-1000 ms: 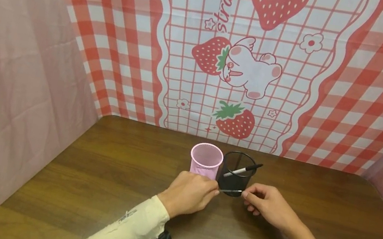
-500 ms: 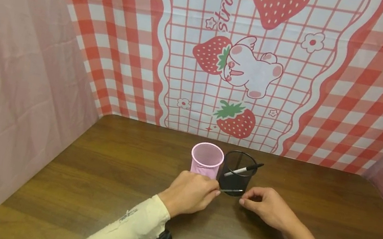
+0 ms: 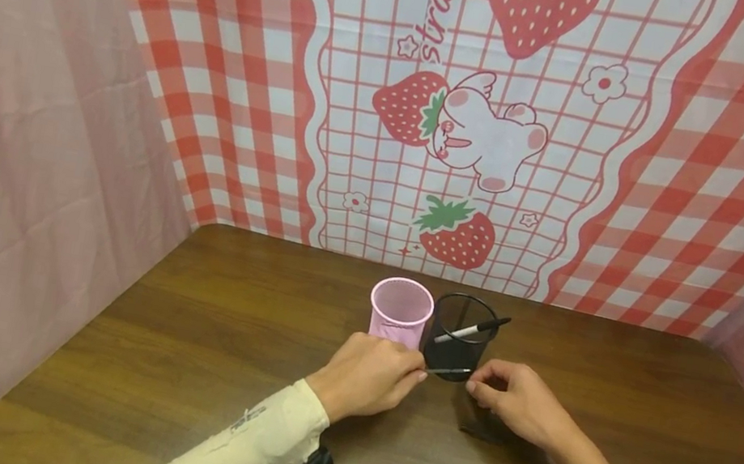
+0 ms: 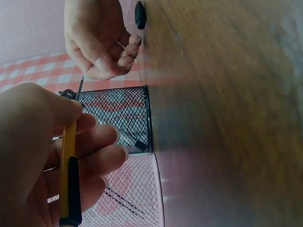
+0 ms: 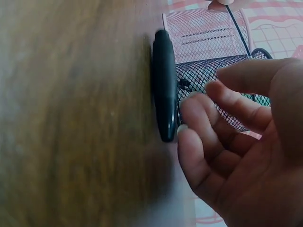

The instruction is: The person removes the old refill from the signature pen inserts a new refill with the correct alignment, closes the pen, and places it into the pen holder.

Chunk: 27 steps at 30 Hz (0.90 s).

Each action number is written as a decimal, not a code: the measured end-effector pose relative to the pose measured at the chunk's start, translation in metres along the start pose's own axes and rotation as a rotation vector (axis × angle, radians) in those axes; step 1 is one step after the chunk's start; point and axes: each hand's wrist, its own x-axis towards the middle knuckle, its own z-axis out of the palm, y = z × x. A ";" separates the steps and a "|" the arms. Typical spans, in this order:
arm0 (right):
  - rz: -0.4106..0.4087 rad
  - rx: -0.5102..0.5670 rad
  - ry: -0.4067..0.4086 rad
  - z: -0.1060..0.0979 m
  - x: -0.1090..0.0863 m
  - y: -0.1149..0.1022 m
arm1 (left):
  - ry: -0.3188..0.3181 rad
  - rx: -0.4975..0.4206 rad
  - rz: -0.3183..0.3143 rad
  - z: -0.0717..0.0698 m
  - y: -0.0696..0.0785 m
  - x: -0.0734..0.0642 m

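Yellow with a black section, the slim pen [image 4: 69, 142] lies in the left hand's [image 3: 372, 372] curled fingers, its thin refill [image 4: 80, 89] pointing right; opening looks done, with a smooth, tapered black piece [image 5: 164, 90] off on the wood-grain table [image 3: 235, 341] and the refill seemingly left seated. The right hand [image 3: 524, 403], loosely curled beside the refill tip, holds nothing discernible. Farther off stand a pink mesh cup [image 3: 397, 333] and, right, a black mesh cup [image 3: 454, 358] with a leaning marker [image 3: 471, 331].

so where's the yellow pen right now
The yellow pen is lower left in the left wrist view, held in the left hand, pointing toward the right hand.
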 end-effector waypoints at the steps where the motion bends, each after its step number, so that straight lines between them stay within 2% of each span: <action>1: 0.008 0.022 -0.003 0.000 0.000 0.000 | -0.001 -0.002 0.000 0.000 0.000 0.000; 8: 0.033 0.193 -0.029 0.001 0.001 -0.004 | -0.004 -0.002 0.004 0.000 0.000 0.000; 20: -0.014 0.294 -0.046 0.002 0.000 -0.012 | -0.016 -0.041 0.034 0.000 -0.002 0.001; 27: -0.013 0.307 -0.069 0.004 -0.001 -0.011 | -0.018 -0.066 0.042 -0.001 -0.001 0.001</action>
